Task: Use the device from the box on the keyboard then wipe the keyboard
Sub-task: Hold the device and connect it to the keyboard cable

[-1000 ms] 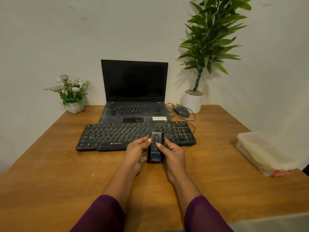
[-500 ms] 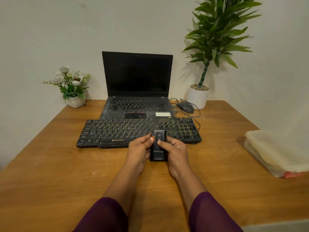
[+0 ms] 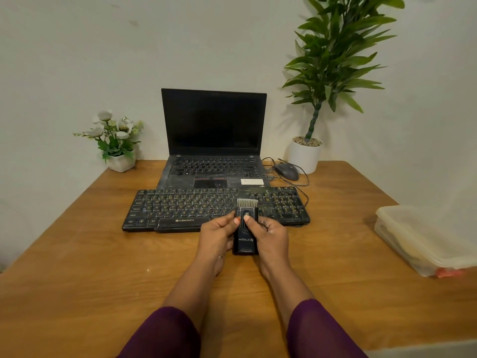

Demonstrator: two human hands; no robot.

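A small black cleaning device (image 3: 245,241) is held upright between both hands just in front of the black keyboard (image 3: 180,208). Grey brush bristles (image 3: 247,202) stick out of its top, over the keys. My left hand (image 3: 218,235) grips its left side. My right hand (image 3: 272,235) grips its right side, with the thumb on the slider at the front. The keyboard lies across the wooden table (image 3: 77,267), dusty, in front of a laptop.
An open black laptop (image 3: 214,135) stands behind the keyboard. A wired mouse (image 3: 287,171) and a white potted plant (image 3: 305,155) are at the back right, a small flower pot (image 3: 121,161) at the back left. A translucent lidded plastic box (image 3: 423,239) sits at the right edge.
The grey bristles have come out of the top of the device; before it showed none. My right thumb has pushed the slider forward. The hands stay in front of the keyboard.
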